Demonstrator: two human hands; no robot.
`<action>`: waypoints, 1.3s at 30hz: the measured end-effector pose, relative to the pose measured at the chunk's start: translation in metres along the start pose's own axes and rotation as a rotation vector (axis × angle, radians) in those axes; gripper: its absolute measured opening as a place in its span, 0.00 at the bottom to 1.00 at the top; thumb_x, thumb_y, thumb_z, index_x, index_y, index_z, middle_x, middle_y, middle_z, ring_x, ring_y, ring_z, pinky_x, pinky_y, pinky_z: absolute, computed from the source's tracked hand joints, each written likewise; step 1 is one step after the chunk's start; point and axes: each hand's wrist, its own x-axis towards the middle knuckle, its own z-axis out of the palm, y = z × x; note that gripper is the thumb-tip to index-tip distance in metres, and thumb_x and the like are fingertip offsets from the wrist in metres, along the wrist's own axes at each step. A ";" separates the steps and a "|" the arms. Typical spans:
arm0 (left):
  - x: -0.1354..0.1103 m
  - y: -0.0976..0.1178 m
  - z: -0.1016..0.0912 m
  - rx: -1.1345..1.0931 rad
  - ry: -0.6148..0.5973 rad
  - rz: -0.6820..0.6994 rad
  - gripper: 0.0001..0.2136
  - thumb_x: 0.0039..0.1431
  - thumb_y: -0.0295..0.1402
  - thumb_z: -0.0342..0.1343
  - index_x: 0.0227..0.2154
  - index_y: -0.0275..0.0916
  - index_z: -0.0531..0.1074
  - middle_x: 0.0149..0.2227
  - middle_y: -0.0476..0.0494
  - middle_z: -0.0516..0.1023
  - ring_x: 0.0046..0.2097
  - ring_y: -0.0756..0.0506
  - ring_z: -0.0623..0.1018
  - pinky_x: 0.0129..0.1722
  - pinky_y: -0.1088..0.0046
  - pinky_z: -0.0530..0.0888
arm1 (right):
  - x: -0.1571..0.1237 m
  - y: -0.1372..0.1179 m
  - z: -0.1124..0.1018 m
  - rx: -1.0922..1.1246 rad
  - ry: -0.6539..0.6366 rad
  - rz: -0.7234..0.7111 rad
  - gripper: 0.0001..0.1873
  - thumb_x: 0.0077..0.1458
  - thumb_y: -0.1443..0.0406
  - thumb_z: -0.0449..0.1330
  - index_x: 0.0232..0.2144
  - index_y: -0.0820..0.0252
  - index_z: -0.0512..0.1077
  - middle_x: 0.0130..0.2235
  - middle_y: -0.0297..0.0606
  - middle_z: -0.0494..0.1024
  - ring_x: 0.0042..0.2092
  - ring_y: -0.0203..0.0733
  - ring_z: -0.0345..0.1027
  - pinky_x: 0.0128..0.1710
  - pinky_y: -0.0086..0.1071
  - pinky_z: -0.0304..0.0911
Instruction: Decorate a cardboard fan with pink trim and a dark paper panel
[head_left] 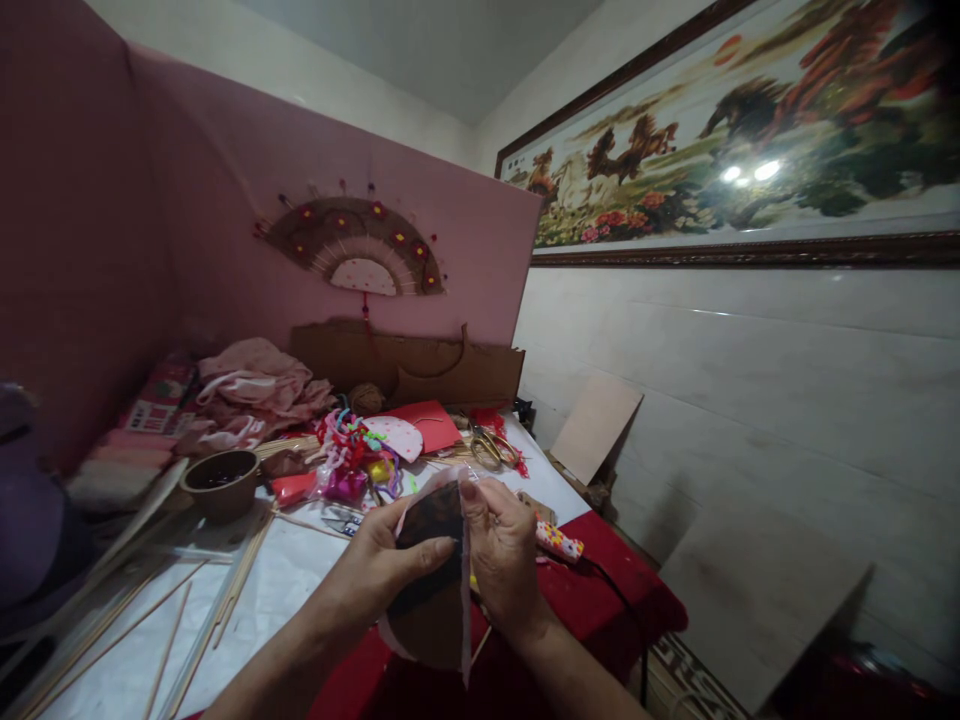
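Here, the left hand (pixel 390 570) clamps its thumb on the face of a dark brown piece edged in pink cloth (pixel 431 610), while the right hand (pixel 504 548) pinches the piece's top right edge. The piece stands upright over the table's (pixel 300 570) near edge and a red cloth (pixel 600 590). To the left lie bamboo sticks (pixel 180 615) and a brown bowl (pixel 222 482). Scissors (pixel 491 448) lie farther off, and a decorated fan (pixel 352 245) hangs on the far wall.

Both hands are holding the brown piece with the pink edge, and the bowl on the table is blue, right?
Not quite. The head view shows the left hand and right hand holding the brown piece with the pink edge, but the bowl on the table is brown, not blue.
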 end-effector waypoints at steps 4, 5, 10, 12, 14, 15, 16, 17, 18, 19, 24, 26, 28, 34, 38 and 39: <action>0.000 0.002 0.002 -0.038 0.010 0.001 0.20 0.43 0.31 0.65 0.43 0.43 0.75 0.31 0.46 0.79 0.32 0.47 0.74 0.34 0.72 0.69 | -0.001 -0.002 -0.002 0.118 -0.033 0.046 0.22 0.61 0.55 0.46 0.20 0.59 0.62 0.24 0.34 0.63 0.28 0.37 0.56 0.29 0.30 0.53; 0.000 0.002 0.003 -0.042 0.001 -0.002 0.20 0.44 0.31 0.65 0.44 0.43 0.75 0.31 0.46 0.79 0.32 0.47 0.75 0.35 0.72 0.69 | -0.001 -0.003 -0.003 0.174 -0.031 0.087 0.22 0.62 0.55 0.44 0.21 0.59 0.63 0.24 0.34 0.64 0.28 0.37 0.57 0.29 0.30 0.54; 0.000 0.000 0.002 -0.036 -0.008 0.005 0.20 0.43 0.31 0.65 0.43 0.42 0.75 0.31 0.46 0.79 0.32 0.47 0.75 0.35 0.72 0.69 | -0.001 -0.007 -0.004 0.183 -0.056 0.093 0.20 0.62 0.58 0.46 0.21 0.60 0.63 0.25 0.33 0.64 0.29 0.36 0.57 0.30 0.29 0.53; 0.001 -0.003 0.000 -0.038 -0.014 0.008 0.20 0.43 0.32 0.65 0.43 0.41 0.75 0.31 0.46 0.79 0.32 0.47 0.75 0.35 0.72 0.69 | -0.001 -0.006 -0.002 0.103 -0.035 0.037 0.19 0.61 0.59 0.48 0.20 0.60 0.62 0.24 0.32 0.63 0.28 0.35 0.56 0.29 0.29 0.52; 0.002 -0.005 -0.002 -0.039 -0.017 0.004 0.20 0.43 0.32 0.65 0.43 0.41 0.75 0.31 0.46 0.79 0.32 0.47 0.75 0.35 0.71 0.69 | -0.002 -0.004 0.001 0.007 0.015 -0.022 0.20 0.61 0.61 0.49 0.18 0.60 0.60 0.23 0.31 0.62 0.28 0.35 0.54 0.29 0.29 0.50; 0.002 -0.005 -0.003 -0.035 -0.015 0.002 0.20 0.43 0.33 0.65 0.43 0.41 0.75 0.31 0.46 0.79 0.33 0.46 0.75 0.36 0.71 0.69 | -0.002 -0.004 0.002 -0.046 0.041 -0.058 0.20 0.61 0.61 0.50 0.17 0.60 0.59 0.23 0.31 0.61 0.27 0.35 0.54 0.29 0.29 0.50; 0.003 -0.006 -0.004 -0.028 -0.011 0.000 0.20 0.43 0.33 0.65 0.43 0.41 0.75 0.31 0.46 0.79 0.33 0.46 0.75 0.36 0.71 0.69 | -0.003 -0.003 0.003 -0.094 0.065 -0.095 0.20 0.60 0.62 0.50 0.17 0.60 0.57 0.22 0.31 0.60 0.27 0.35 0.53 0.29 0.29 0.49; 0.003 -0.006 -0.004 -0.018 -0.008 -0.002 0.20 0.43 0.33 0.65 0.43 0.41 0.75 0.31 0.46 0.79 0.33 0.47 0.75 0.36 0.71 0.69 | -0.003 -0.003 0.003 -0.132 0.083 -0.127 0.20 0.60 0.63 0.51 0.17 0.60 0.56 0.22 0.31 0.60 0.27 0.35 0.53 0.29 0.29 0.49; 0.003 -0.006 -0.005 -0.010 -0.005 -0.002 0.19 0.43 0.33 0.65 0.42 0.41 0.75 0.31 0.47 0.79 0.33 0.47 0.75 0.35 0.72 0.69 | -0.003 -0.003 0.003 -0.156 0.096 -0.153 0.20 0.60 0.63 0.51 0.17 0.60 0.56 0.22 0.31 0.60 0.27 0.35 0.53 0.29 0.29 0.48; 0.003 -0.005 -0.005 -0.007 -0.003 0.000 0.19 0.43 0.33 0.65 0.42 0.42 0.75 0.31 0.47 0.79 0.32 0.47 0.75 0.35 0.72 0.69 | -0.004 -0.003 0.002 -0.163 0.099 -0.168 0.20 0.60 0.62 0.51 0.17 0.60 0.55 0.22 0.31 0.60 0.27 0.35 0.53 0.29 0.30 0.48; 0.002 -0.003 -0.001 -0.024 -0.032 -0.002 0.20 0.44 0.32 0.65 0.44 0.44 0.74 0.32 0.46 0.79 0.33 0.47 0.75 0.36 0.72 0.69 | -0.007 -0.006 -0.004 0.026 0.008 -0.039 0.22 0.62 0.58 0.44 0.19 0.59 0.58 0.23 0.32 0.61 0.28 0.36 0.55 0.29 0.30 0.50; 0.001 -0.003 0.000 -0.019 -0.042 0.000 0.20 0.44 0.32 0.65 0.43 0.43 0.75 0.31 0.46 0.79 0.33 0.47 0.75 0.36 0.71 0.69 | -0.008 -0.008 -0.005 0.170 -0.001 0.085 0.22 0.63 0.57 0.42 0.21 0.59 0.62 0.25 0.33 0.64 0.28 0.36 0.56 0.29 0.30 0.53; 0.001 -0.003 0.000 -0.011 -0.045 0.009 0.19 0.44 0.32 0.64 0.43 0.43 0.75 0.31 0.45 0.79 0.33 0.47 0.75 0.35 0.72 0.69 | -0.008 -0.009 -0.006 0.297 -0.006 0.184 0.21 0.61 0.55 0.44 0.23 0.60 0.64 0.25 0.33 0.65 0.28 0.36 0.57 0.29 0.29 0.54; 0.003 -0.005 -0.002 0.023 -0.088 0.043 0.19 0.47 0.31 0.63 0.44 0.44 0.74 0.31 0.47 0.79 0.32 0.49 0.73 0.34 0.74 0.69 | -0.001 -0.019 -0.011 0.530 -0.065 0.286 0.18 0.54 0.54 0.56 0.21 0.62 0.66 0.21 0.30 0.63 0.24 0.33 0.54 0.24 0.26 0.54; 0.003 -0.008 -0.004 0.040 -0.102 0.051 0.19 0.47 0.31 0.63 0.45 0.45 0.73 0.32 0.47 0.78 0.32 0.49 0.73 0.34 0.74 0.68 | 0.000 -0.019 -0.012 0.515 -0.067 0.277 0.16 0.53 0.56 0.57 0.22 0.63 0.68 0.21 0.30 0.64 0.24 0.32 0.55 0.25 0.26 0.55; 0.003 -0.009 -0.004 0.044 -0.102 0.053 0.19 0.47 0.32 0.63 0.45 0.45 0.74 0.32 0.47 0.78 0.32 0.49 0.73 0.34 0.74 0.69 | -0.001 -0.018 -0.011 0.502 -0.068 0.267 0.16 0.53 0.57 0.57 0.22 0.63 0.68 0.21 0.30 0.65 0.25 0.32 0.56 0.26 0.26 0.56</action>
